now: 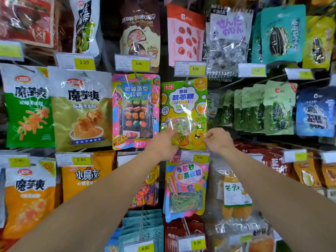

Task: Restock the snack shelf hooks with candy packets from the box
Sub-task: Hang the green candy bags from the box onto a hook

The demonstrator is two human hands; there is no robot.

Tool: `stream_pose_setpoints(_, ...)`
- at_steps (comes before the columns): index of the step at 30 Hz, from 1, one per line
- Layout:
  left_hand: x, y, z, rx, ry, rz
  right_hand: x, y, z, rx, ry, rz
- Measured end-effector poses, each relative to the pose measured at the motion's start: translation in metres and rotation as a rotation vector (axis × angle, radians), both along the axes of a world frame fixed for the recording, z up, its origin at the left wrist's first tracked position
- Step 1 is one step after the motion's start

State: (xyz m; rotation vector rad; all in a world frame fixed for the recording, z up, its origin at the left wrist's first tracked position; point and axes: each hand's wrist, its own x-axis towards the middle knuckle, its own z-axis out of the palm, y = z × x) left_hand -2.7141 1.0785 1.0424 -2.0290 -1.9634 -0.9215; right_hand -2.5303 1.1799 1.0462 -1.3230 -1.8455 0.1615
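A yellow-green candy packet [183,106] with cartoon fruit hangs on a shelf hook in the middle of the display. My left hand [163,144] pinches its lower left edge. My right hand [219,140] pinches its lower right corner. Both arms reach up from below. To its left hangs a pink and blue gummy packet [135,111]. Below it hangs a pink sour-strip candy packet [185,190]. The box is not in view.
Hooks all around carry snack bags: white and green konjac packets [27,106] and olive ones [81,110] on the left, green seed bags [278,108] on the right. Yellow price tags [199,157] stick out from the hook ends.
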Motion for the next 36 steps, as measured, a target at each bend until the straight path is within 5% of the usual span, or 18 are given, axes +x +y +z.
stream_pose_setpoints(16,0.015,0.036,0.011,0.073,-0.293,-0.034,-0.003,0.066,-0.003,-0.122,0.104,0.023)
stream_pose_setpoints(23,0.011,0.037,0.01,0.09,-0.312,0.04,-0.01,0.065,-0.003,-0.101,-0.037,0.029)
stream_pose_setpoints(31,0.012,0.028,0.012,0.149,-0.314,0.065,-0.013,0.052,0.007,-0.018,0.207,0.187)
stream_pose_setpoints(36,0.007,0.026,0.02,0.119,-0.297,0.074,-0.012,0.052,0.001,-0.014,0.155,0.187)
